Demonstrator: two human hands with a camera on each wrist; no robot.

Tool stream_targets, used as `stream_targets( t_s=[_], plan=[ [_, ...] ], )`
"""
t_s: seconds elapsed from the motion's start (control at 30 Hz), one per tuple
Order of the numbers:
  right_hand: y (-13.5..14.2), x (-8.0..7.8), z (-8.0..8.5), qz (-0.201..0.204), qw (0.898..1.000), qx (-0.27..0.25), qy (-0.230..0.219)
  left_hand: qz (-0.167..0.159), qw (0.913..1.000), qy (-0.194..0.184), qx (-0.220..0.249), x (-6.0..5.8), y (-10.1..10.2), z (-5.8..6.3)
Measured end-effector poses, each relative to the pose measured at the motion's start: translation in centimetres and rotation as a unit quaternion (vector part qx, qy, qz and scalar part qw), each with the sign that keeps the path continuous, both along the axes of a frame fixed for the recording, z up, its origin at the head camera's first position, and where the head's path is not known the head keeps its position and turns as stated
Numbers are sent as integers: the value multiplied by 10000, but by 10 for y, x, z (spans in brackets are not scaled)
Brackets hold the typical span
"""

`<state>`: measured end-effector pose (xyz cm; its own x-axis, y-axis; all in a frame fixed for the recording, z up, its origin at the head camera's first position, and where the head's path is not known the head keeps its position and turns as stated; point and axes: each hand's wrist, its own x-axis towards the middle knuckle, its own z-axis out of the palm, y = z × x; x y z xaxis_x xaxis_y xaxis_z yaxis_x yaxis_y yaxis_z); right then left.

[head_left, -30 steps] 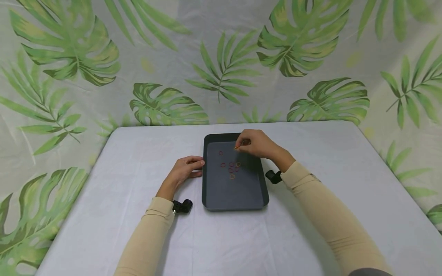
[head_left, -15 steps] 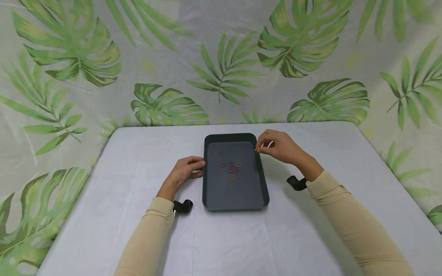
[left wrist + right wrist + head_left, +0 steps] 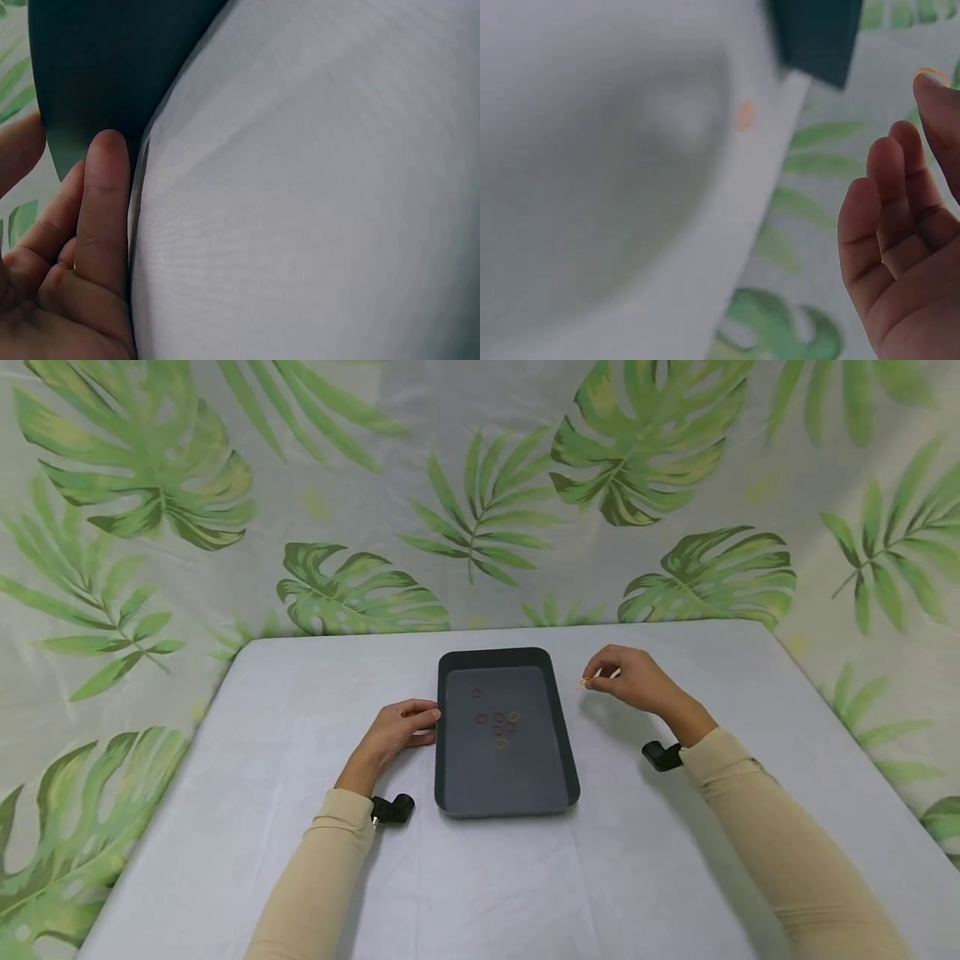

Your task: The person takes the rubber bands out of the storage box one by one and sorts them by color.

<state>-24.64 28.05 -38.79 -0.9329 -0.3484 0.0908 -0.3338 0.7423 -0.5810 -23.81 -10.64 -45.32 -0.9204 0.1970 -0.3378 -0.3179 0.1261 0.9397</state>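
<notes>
Orange rubber band [image 3: 582, 682] sat pinched in the right hand [image 3: 633, 679] just right of the dark tray [image 3: 564, 752] above the worktop [image 3: 225, 793]; the left hand [image 3: 396, 732], grip relaxed, touched the tray's left rim.

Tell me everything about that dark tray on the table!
The tray is a dark grey rectangle with rounded corners and a low raised rim; it looks like plastic. It lies flat in the middle of the white table, its short ends toward and away from the person. Several small rubber bands, red and orange, lie loose in its far half; the near half is bare. The left hand rests against its left rim with straight fingers. The right hand is off to its right, apart from it.
</notes>
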Motion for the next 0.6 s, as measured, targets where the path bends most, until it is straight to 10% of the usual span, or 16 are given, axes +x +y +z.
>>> stream_targets(
  t_s=[0.23,0.6],
  plan=[
    [19,-17,-17,-637,9939,28,-903,-37,10000,14,-40,0,-1,1],
    [21,-34,-32,-818,9899,188,-1140,-50,10000,-22,19,0,-1,0]
  ],
)
